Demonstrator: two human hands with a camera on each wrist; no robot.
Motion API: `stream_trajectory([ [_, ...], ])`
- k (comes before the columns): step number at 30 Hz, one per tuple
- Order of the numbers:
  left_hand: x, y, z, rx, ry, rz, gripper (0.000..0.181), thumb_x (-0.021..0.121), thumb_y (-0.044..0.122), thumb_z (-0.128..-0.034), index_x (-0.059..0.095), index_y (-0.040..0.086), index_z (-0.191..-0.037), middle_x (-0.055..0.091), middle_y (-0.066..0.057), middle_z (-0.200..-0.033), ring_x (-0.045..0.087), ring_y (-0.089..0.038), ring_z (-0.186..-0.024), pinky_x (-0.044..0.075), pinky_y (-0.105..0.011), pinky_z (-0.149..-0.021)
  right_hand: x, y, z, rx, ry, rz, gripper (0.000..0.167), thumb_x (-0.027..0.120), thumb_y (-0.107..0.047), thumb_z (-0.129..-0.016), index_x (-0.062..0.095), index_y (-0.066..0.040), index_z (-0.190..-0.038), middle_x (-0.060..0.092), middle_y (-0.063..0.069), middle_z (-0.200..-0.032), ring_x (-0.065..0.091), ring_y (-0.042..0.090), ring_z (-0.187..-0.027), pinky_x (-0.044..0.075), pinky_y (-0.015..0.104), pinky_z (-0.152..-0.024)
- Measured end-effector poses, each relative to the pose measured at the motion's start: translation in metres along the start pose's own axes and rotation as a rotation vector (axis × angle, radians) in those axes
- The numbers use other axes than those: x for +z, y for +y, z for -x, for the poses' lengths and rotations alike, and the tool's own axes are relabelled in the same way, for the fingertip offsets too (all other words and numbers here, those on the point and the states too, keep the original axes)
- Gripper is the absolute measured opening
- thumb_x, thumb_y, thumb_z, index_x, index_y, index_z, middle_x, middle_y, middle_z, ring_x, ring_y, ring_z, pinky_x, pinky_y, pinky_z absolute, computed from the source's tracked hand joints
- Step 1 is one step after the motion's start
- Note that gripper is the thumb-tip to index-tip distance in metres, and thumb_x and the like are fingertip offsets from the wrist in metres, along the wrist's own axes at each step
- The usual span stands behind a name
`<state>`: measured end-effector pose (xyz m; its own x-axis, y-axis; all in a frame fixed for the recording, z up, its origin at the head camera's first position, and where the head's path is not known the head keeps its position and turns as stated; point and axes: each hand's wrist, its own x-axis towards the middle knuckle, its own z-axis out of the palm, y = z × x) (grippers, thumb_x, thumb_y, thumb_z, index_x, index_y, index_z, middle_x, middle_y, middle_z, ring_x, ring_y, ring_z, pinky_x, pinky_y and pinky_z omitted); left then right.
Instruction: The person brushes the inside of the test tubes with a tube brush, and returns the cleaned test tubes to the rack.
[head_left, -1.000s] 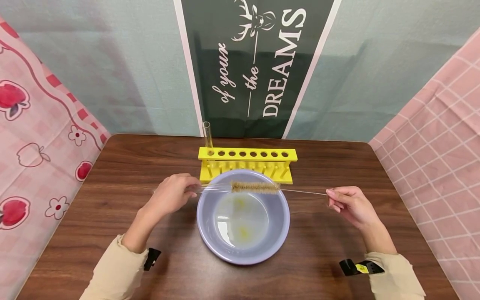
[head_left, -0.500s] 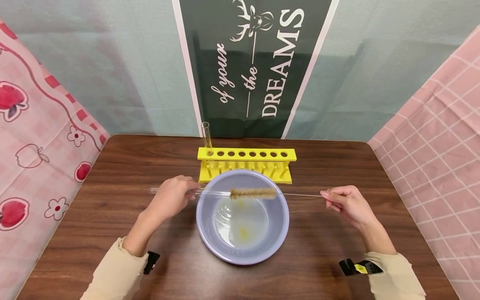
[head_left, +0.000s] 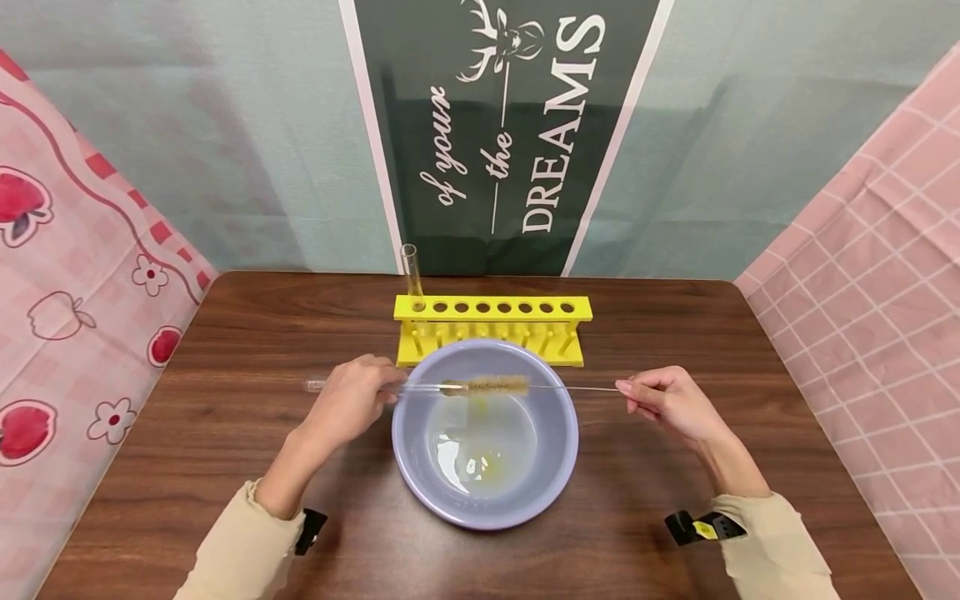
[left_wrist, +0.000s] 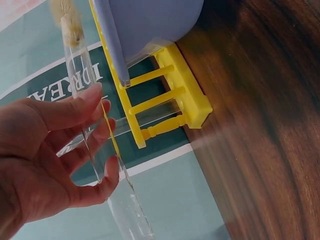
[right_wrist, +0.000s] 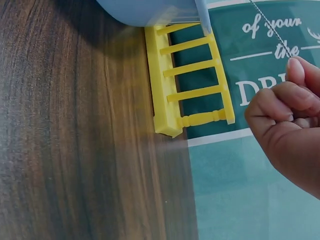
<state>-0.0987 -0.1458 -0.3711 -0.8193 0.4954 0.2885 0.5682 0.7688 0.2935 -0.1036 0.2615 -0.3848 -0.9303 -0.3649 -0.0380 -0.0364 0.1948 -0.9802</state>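
My left hand holds a clear glass test tube sideways, thumb and fingers round its middle. The tube's mouth points right, over the purple basin. A tan bristle brush has its tip inside that mouth, while most of its bristles are outside. With thumb and index finger, my right hand pinches the far end of the brush's thin twisted wire handle. Cloudy water with yellowish patches and bright reflections lies in the basin below.
Behind the basin stands a yellow test tube rack with a row of holes. One upright glass test tube is in its leftmost hole. All sits on a dark wooden table with cloth hangings at the back and sides.
My right hand has moved left, carrying the brush, so its tip has gone from outside the test tube's mouth to inside it. The left hand has barely moved.
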Motion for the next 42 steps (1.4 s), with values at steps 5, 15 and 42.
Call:
stream_trajectory([
  [5, -0.001, 0.002, -0.002, -0.015, 0.017, 0.008, 0.026, 0.071, -0.011, -0.0631, 0.069, 0.006, -0.084, 0.061, -0.001, -0.075, 0.058, -0.023, -0.073, 0.047, -0.037, -0.062, 0.002, -0.005, -0.005, -0.012, -0.02, 0.265, 0.024, 0.058, -0.004, -0.087, 0.059, 0.0, -0.063, 0.037, 0.002, -0.048, 0.031, 0.009, -0.041, 0.026, 0.029, -0.035],
  [15, 0.0, 0.015, -0.01, 0.007, 0.017, 0.011, 0.026, 0.071, -0.008, -0.0675, 0.07, 0.003, -0.091, 0.063, -0.004, -0.08, 0.057, -0.022, -0.073, 0.047, -0.036, -0.062, 0.019, -0.021, -0.015, -0.038, -0.052, 0.399, 0.024, 0.06, -0.007, -0.087, 0.058, -0.009, -0.063, 0.04, -0.002, -0.051, 0.031, 0.005, -0.043, 0.026, 0.024, -0.037],
  [42, 0.002, 0.053, -0.034, 0.106, -0.018, -0.032, 0.024, 0.072, -0.002, -0.0718, 0.069, 0.01, -0.092, 0.063, 0.0, -0.085, 0.058, -0.021, -0.077, 0.046, -0.033, -0.06, 0.069, -0.033, -0.034, 0.008, -0.092, 0.174, 0.023, 0.061, -0.005, -0.085, 0.06, 0.009, -0.066, 0.047, 0.01, -0.052, 0.04, 0.017, -0.045, 0.03, 0.024, -0.041],
])
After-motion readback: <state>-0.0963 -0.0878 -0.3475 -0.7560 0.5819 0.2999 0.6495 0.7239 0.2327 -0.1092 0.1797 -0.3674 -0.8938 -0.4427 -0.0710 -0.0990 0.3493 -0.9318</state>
